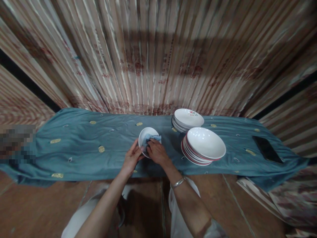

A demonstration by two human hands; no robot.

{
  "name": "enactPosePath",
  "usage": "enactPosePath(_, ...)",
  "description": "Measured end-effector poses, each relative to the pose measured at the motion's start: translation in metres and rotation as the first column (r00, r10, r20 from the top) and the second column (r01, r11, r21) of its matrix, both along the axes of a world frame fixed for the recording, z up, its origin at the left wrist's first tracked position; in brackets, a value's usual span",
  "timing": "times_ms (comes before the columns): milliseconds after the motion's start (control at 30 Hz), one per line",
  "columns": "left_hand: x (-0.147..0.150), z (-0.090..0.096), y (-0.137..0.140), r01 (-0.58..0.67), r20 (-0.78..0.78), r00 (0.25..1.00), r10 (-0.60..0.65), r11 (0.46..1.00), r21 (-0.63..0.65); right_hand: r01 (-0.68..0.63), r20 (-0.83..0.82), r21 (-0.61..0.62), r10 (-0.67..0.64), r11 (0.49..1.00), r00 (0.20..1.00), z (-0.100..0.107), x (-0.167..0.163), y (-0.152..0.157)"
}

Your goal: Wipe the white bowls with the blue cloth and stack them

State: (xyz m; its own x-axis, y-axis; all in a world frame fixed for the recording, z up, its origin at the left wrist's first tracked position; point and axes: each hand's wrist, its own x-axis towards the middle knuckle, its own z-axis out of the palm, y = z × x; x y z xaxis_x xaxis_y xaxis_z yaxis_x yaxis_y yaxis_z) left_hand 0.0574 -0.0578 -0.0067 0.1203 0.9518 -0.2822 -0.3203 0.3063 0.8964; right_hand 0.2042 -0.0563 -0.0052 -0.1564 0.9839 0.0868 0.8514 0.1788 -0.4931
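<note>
White bowl (144, 133): smooth, glossy and round, in the middle of the frame, its hollow turned toward the camera; whether its base touches the table cannot be told.
Blue cloth (154, 136): soft, crumpled, bunched inside the bowl and reaching its rim.
Left hand (133, 154): pinching the bowl's left rim, thumb on top, some fingers hidden beneath.
Right hand (156, 150): fingers bent and gathered on the cloth, pressing it into the hollow; a shiny bracelet (178, 182) rings the wrist.
Near stack (206, 142): nested glossy bowls, red bands on their sides, right of centre, near the right hand and leaning a little.
Far stack (188, 117): white dishes, the top one flower-printed, just behind the near stack.
Dark flat device (267, 149): thin and rectangular, at the right of the frame, well apart from the hands.
Tablecloth (80, 138): teal, wrinkled, yellow-printed; broad leftward of the bowl, its front edge close below the hands.
Curtain (148, 72): pleated, striped fabric closing off the far edge.
</note>
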Motion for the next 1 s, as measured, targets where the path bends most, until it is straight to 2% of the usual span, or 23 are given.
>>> enactPosePath(133, 0.0, 0.001, -0.001, 0.011, -0.014, 1.0, -0.011, 1.0, 0.017, -0.071, 0.001, -0.055, 0.071, 0.996, 0.997, 0.003, 0.008, -0.004)
enactPosePath(333, 0.0, 0.001, 0.0, -0.01, -0.039, 0.999, 0.011, 1.0, 0.023, -0.179, -0.278, -0.066, 0.154, 0.982, 0.948, 0.0, 0.014, -0.005)
enactPosePath(433, 0.0, -0.001, 0.001, -0.032, -0.034, 0.999, 0.033, 0.999, 0.004, -0.179, -0.477, -0.063, 0.128, 0.982, 0.869, -0.006, 0.012, -0.003)
enactPosePath(567, -0.002, -0.004, 0.002, -0.036, -0.036, 0.999, 0.036, 0.999, 0.004, -0.128, -0.703, -0.045, 0.06, 0.991, 0.709, -0.017, 0.001, 0.001)
enactPosePath(633, -0.003, -0.005, 0.002, -0.024, -0.039, 0.999, 0.025, 1.0, 0.01, -0.078, -0.779, -0.01, 0.041, 0.997, 0.626, -0.019, -0.006, 0.003)
enactPosePath(700, -0.004, -0.005, 0.002, -0.006, -0.029, 1.0, 0.007, 1.0, 0.024, -0.011, -0.815, 0.036, 0.036, 0.999, 0.578, -0.019, -0.012, 0.005)
enactPosePath(800, -0.003, -0.004, 0.0, 0.008, 0.001, 1.0, -0.008, 0.999, 0.046, 0.088, -0.801, 0.131, 0.053, 0.987, 0.596, -0.014, -0.018, 0.006)
enactPosePath(900, -0.002, -0.003, -0.001, 0.018, 0.0, 1.0, -0.018, 0.999, 0.046, 0.15, -0.714, 0.237, 0.067, 0.96, 0.697, -0.008, -0.019, 0.007)
enactPosePath(1000, -0.002, -0.002, -0.001, 0.036, -0.006, 0.999, -0.036, 0.999, 0.036, 0.143, -0.598, 0.311, 0.076, 0.94, 0.798, -0.004, -0.018, 0.009)
